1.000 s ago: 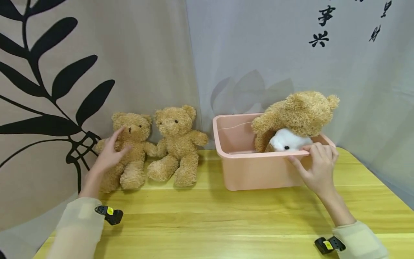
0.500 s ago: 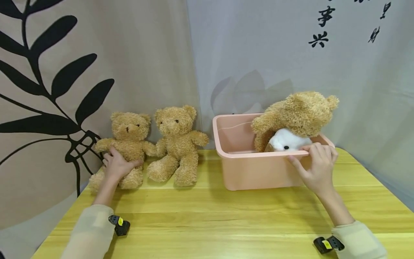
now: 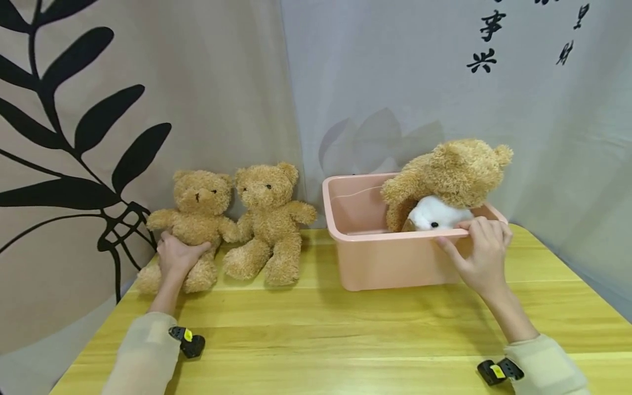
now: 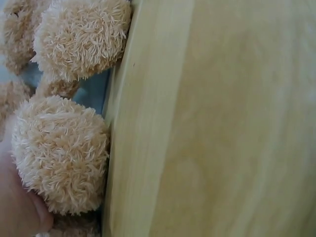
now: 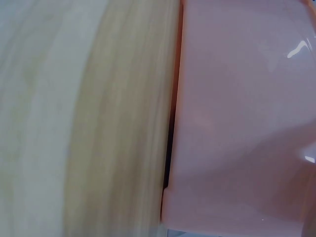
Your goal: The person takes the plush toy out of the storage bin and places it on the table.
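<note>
In the head view my left hand [image 3: 176, 257] grips the lower body of the leftmost tan teddy bear [image 3: 199, 195], its thumb across the belly. That bear sits upright against the backdrop. Its fuzzy foot [image 4: 61, 153] fills part of the left wrist view, beside the edge of the hand. Over on the right, my right hand [image 3: 481, 258] pinches the front rim of a pink plastic bin [image 3: 380, 263]. Inside the bin another tan teddy bear [image 3: 456, 167] slumps over a white plush toy [image 3: 434, 214], whose lower part is hidden by the bin wall.
Beside the held bear sits a similar teddy bear [image 3: 271, 219], their arms touching. All stand on a yellow wooden table [image 3: 316, 334]. Behind them hangs a pale cloth backdrop [image 3: 237, 82] with black leaf prints and characters.
My left hand has come down from in front of the leftmost bear's face to its lower body and taken hold. The right hand stays on the bin's rim.
</note>
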A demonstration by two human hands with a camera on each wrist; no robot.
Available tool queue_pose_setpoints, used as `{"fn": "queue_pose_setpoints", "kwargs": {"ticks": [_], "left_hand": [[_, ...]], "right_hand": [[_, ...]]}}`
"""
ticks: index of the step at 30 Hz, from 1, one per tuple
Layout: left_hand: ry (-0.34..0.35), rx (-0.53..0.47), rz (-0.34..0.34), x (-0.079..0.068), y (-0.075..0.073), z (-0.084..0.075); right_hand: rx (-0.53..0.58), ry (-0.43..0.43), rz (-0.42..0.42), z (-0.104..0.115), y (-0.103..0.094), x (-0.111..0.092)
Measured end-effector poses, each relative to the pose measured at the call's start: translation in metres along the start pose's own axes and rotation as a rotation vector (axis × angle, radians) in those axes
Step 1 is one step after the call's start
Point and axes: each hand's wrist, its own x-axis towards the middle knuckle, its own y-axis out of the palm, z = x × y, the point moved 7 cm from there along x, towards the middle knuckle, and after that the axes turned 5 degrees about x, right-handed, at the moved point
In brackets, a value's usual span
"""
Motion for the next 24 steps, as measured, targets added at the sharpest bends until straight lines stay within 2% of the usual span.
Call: {"fn": "queue_pose_setpoints", "kwargs": {"ticks": [4, 9, 12, 15, 19, 24], "left_hand": [[0.047, -0.020, 0.002, 0.0022, 0.0037, -0.0054], [0.066, 0.053, 0.067, 0.0042, 0.0087, -0.0079], [0.061, 0.106, 0.083, 0.0027, 0.0079, -0.0080], [0.048, 0.131, 0.071, 0.0024, 0.0068, -0.0077], [0.034, 0.141, 0.071, 0.0021, 0.0060, -0.0072], [0.020, 0.156, 0.106, -0.0001, 0.0063, -0.0088]], "right_hand": [[-0.005, -0.003, -0.001, -0.0003, -0.0004, 0.0000], [-0.009, -0.003, -0.003, -0.0003, -0.0004, -0.0001], [-0.010, -0.003, -0.001, 0.0000, -0.0003, 0.0001], [-0.009, 0.001, 0.003, 0.0007, 0.0001, 0.0010], [-0.005, 0.006, 0.005, 0.0010, 0.0000, 0.0014], [-0.002, 0.006, 0.008, 0.0003, -0.0004, 0.0007]]}}
